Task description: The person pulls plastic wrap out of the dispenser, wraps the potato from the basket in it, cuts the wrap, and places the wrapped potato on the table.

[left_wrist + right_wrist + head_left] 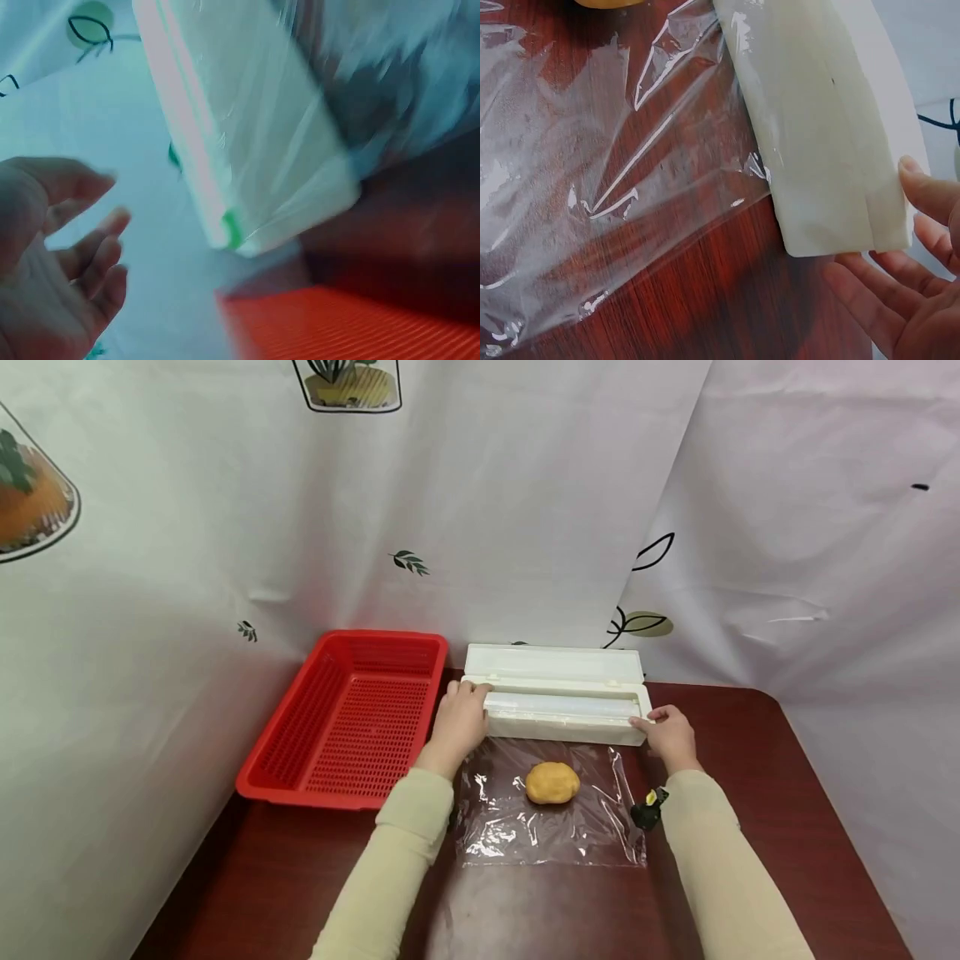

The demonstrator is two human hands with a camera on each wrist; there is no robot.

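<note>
The white box sits near the far edge of the dark red tabletop, its lid raised along its back side and a pale roll lying lengthwise inside it. Clear film spreads over the tabletop from the box's front toward the person, wrinkled and shiny, with one long crease on the part in front of the box's right end. A yellow potato rests on that film, in front of the box's middle and apart from it. The left hand is at the box's left end; in the left wrist view its fingers are loosely bent and spread apart, holding nothing, with a gap between them and the box. The right hand is at the box's right end, its thumb touching the edge there while the other fingers lie relaxed and apart close to that same end; whether they press on it I cannot tell. Left of the box stands a red basket with slotted walls and base. A black device with a yellow spot shows beside the right sleeve, in front of the box's right end. Behind the box hangs a white cloth printed with leaves.
</note>
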